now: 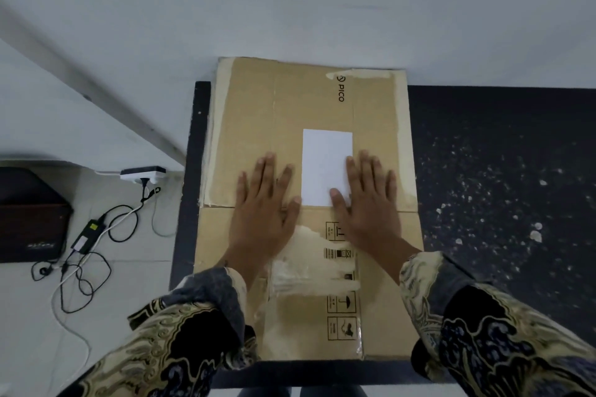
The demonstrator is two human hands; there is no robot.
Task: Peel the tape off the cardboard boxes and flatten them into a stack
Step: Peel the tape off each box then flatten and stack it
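From the head view I see both hands laid flat, palms down, fingers straight and spread: my left hand (264, 203) and right hand (367, 200) press on the flattened cardboard box (251, 113), neither grip curled round anything. The box lies flat on the dark speckled bench (500, 171), against the wall. Its brown surface carries pale torn strips, a white label (326, 158) and printed handling symbols (342, 301).

Flattened box (309, 171) on table (503, 171); cables (87, 255) on floor, left.
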